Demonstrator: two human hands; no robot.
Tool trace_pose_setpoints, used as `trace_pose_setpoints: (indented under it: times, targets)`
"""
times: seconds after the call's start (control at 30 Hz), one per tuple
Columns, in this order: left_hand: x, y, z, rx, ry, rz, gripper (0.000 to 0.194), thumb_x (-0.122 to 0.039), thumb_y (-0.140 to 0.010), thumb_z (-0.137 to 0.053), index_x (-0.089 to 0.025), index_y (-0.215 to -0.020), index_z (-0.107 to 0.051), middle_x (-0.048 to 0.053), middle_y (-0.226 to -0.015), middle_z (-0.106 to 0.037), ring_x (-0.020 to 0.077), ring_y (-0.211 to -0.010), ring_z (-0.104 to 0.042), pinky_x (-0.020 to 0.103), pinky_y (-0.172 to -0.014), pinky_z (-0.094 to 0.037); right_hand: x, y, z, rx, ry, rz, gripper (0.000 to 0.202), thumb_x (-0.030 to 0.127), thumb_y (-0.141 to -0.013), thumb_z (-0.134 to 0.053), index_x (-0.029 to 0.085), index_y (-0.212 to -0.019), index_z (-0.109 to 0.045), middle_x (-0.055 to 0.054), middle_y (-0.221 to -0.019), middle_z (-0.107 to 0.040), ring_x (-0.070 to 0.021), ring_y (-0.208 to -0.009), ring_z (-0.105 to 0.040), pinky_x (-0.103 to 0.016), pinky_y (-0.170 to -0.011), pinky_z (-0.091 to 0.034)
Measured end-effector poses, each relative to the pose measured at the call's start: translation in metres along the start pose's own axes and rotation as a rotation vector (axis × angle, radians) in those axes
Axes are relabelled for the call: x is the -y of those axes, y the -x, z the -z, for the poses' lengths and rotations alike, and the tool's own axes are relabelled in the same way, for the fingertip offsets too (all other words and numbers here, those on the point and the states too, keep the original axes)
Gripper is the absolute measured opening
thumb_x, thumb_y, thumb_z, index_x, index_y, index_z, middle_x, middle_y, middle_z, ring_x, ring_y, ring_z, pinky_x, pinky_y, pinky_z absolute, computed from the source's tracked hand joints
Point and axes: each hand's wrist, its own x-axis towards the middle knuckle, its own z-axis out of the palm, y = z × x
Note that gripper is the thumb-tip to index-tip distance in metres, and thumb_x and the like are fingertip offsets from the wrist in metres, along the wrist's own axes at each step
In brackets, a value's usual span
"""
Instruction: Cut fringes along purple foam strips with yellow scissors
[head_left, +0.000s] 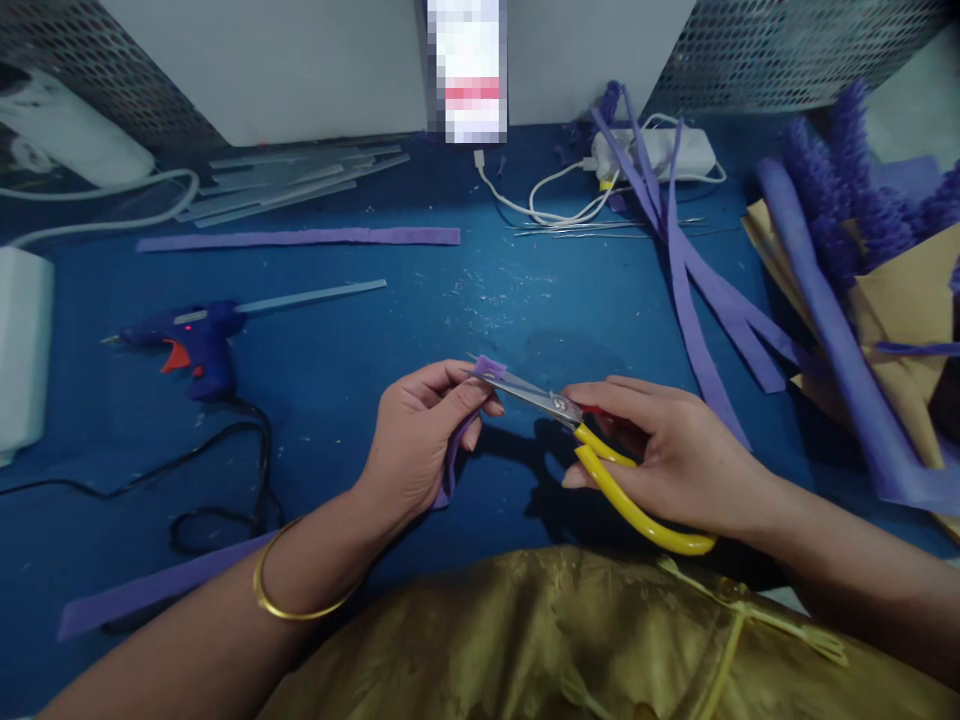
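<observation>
Pinched between the thumb and fingers of my left hand (420, 430) is a folded purple strip (452, 462), whose lower end hangs below the palm. My right hand (675, 455) is closed around the yellow handles of a pair of scissors (626, 510). The metal blades point left and lie at the strip's top end, by my left fingertips. Whether they have cut into the strip cannot be made out. A gold bangle circles my left wrist.
On the blue table (315, 400), a blue glue gun (202, 340) with a cord lies left. Purple strips (300, 238) lie behind and right, near a white power strip (660, 152). Purple flowers in brown paper (900, 310) stand at the right.
</observation>
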Motion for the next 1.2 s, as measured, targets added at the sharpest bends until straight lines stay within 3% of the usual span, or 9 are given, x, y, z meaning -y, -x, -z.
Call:
trace_pose_setpoints:
  times: [0.37,0.67,1.0,1.2]
  targets:
    - [0.0012,0.0000,0.0014,0.036,0.011,-0.003,0.009,-0.018,-0.075,-0.077,-0.014,-0.069,-0.071,0.000,-0.060,-0.070,0.0023,-0.039,-0.048,0.014,-0.040,-0.033,-0.0002,0.0008,0.0005,0.015,-0.043,0.012,0.039,0.050,-0.080,-0.078,0.023,-0.108,-0.071,0.002,-0.079,-0.063,-0.0135,-0.065,-0.053,-0.026,-0.059,-0.040]
    - [0.0009,-0.0005,0.0014,0.036,0.015,0.004,0.011,-0.018,-0.074,-0.077,-0.014,-0.067,-0.071,0.000,-0.059,-0.069,0.0028,-0.040,-0.048,0.014,-0.040,-0.032,-0.0009,0.0029,0.0005,-0.008,0.041,0.046,0.045,0.050,-0.085,-0.073,0.020,-0.118,-0.070,-0.002,-0.082,-0.066,-0.0150,-0.064,-0.057,-0.027,-0.058,-0.042]
    - [0.0019,-0.0009,0.0015,0.036,0.039,-0.006,0.003,-0.017,-0.077,-0.076,-0.015,-0.076,-0.074,-0.001,-0.058,-0.069,0.0027,-0.040,-0.049,0.013,-0.040,-0.033,-0.0006,0.0011,0.0011,0.010,0.026,0.008,0.040,0.046,-0.081,-0.076,0.024,-0.113,-0.069,0.000,-0.082,-0.064,-0.0152,-0.067,-0.055,-0.027,-0.060,-0.042]
    - [0.0011,-0.0003,0.0013,0.033,0.031,-0.009,0.009,-0.017,-0.076,-0.077,-0.014,-0.069,-0.071,0.000,-0.059,-0.069,0.0020,-0.040,-0.048,0.013,-0.041,-0.033,-0.0017,0.0010,0.0024,0.045,-0.039,0.003,0.034,0.050,-0.084,-0.073,0.023,-0.105,-0.071,-0.001,-0.086,-0.069,-0.0147,-0.067,-0.057,-0.028,-0.060,-0.042]
